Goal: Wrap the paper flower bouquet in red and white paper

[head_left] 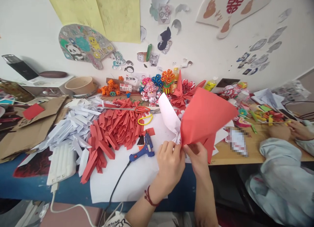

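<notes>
Both of my hands meet over the front edge of the desk, at the lower end of a large red paper piece [206,117] with folded layers that fan out up and to the right. My left hand [171,161] is closed round the gathered base, where a white paper piece [169,115] also sticks up to the left. The fingers of my right hand [198,156] pinch the red paper's lower edge. Just left of my hands, a blue glue gun [147,147] lies on a white sheet [117,184]. Fingers hide where the papers join.
Folded red paper pieces [120,122] and folded white paper pieces [71,119] lie heaped to the left. Scissors [142,109] rest behind the glue gun. A white power bank [61,163] has a cable over the desk edge. On the right, another person's hands [299,130] are at the desk.
</notes>
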A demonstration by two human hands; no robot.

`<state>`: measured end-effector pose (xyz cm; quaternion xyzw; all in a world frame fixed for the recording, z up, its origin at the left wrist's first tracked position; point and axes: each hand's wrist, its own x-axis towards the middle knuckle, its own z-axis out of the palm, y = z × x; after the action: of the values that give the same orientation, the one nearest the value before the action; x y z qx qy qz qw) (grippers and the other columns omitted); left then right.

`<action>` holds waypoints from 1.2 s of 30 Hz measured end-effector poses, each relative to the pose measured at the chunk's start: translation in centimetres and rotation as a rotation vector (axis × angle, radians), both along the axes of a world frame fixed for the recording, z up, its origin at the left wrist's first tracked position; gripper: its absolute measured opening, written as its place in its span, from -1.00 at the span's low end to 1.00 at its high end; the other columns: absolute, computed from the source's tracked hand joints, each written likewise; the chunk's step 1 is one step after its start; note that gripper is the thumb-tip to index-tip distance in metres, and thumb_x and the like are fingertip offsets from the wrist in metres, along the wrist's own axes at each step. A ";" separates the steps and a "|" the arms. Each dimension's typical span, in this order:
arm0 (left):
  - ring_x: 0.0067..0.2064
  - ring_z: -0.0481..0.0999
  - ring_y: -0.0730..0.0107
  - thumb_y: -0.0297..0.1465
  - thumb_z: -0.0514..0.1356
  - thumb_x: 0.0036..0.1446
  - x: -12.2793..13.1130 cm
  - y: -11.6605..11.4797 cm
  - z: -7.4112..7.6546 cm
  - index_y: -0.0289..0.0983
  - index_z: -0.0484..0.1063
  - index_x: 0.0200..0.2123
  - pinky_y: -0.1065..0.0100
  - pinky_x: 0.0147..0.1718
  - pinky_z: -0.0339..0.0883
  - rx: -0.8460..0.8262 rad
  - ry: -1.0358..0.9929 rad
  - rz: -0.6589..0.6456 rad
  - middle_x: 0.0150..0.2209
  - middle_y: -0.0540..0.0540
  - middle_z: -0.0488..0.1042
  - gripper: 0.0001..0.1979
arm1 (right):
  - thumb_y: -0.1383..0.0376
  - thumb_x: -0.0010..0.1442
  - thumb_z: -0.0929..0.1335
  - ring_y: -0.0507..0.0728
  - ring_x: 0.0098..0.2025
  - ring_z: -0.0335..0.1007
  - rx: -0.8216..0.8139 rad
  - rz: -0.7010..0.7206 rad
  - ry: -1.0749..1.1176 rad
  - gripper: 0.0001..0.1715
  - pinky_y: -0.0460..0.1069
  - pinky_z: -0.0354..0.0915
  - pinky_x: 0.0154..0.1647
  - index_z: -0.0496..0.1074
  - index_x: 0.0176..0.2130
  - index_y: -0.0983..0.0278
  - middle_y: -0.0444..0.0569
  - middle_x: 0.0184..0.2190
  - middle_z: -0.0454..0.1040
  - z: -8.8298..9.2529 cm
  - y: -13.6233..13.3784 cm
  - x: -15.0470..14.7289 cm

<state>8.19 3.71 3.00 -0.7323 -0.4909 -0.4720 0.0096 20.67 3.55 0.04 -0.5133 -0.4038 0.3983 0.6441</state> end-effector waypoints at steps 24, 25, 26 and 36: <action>-0.39 0.31 0.30 -0.53 0.17 0.25 0.4 -1.4 0.4 -0.26 0.40 -0.42 0.24 -0.40 0.10 -0.020 0.091 -0.147 -0.47 -0.07 0.39 -0.82 | 0.28 -0.07 0.59 0.18 -0.20 0.51 0.103 -0.134 -0.153 -0.61 0.04 0.45 -0.22 0.45 -0.26 0.21 -0.02 -0.30 0.57 0.7 -1.6 1.0; -0.39 0.31 0.30 -0.53 0.17 0.25 0.4 -1.4 0.5 -0.27 0.40 -0.42 0.24 -0.41 0.10 -0.015 0.085 -0.145 -0.47 -0.07 0.39 -0.82 | 0.29 -0.07 0.59 0.18 -0.20 0.51 0.116 -0.133 -0.157 -0.60 0.04 0.45 -0.22 0.45 -0.25 0.21 -0.03 -0.29 0.57 0.8 -1.6 0.9; -0.39 0.31 0.31 -0.53 0.17 0.25 0.3 -1.4 0.5 -0.27 0.40 -0.42 0.25 -0.41 0.10 -0.008 0.078 -0.142 -0.48 -0.07 0.39 -0.82 | 0.29 -0.07 0.60 0.18 -0.20 0.51 0.128 -0.134 -0.162 -0.60 0.05 0.45 -0.21 0.45 -0.25 0.21 -0.03 -0.29 0.57 0.9 -1.5 0.8; -0.39 0.34 0.34 -0.61 0.21 0.16 0.3 -0.3 0.1 -0.26 0.46 -0.39 0.30 -0.40 0.20 -0.050 -0.078 -0.188 -0.46 -0.06 0.43 -0.85 | 0.29 -0.11 0.60 0.13 -0.23 0.49 0.070 -0.149 0.032 -0.61 0.05 0.44 -0.11 0.47 -0.28 0.22 -0.07 -0.31 0.54 0.7 -0.9 1.0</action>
<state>8.50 3.38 3.13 -0.7561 -0.4317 -0.4865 -0.0719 21.68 2.66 0.77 -0.5128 -0.3679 0.3430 0.6958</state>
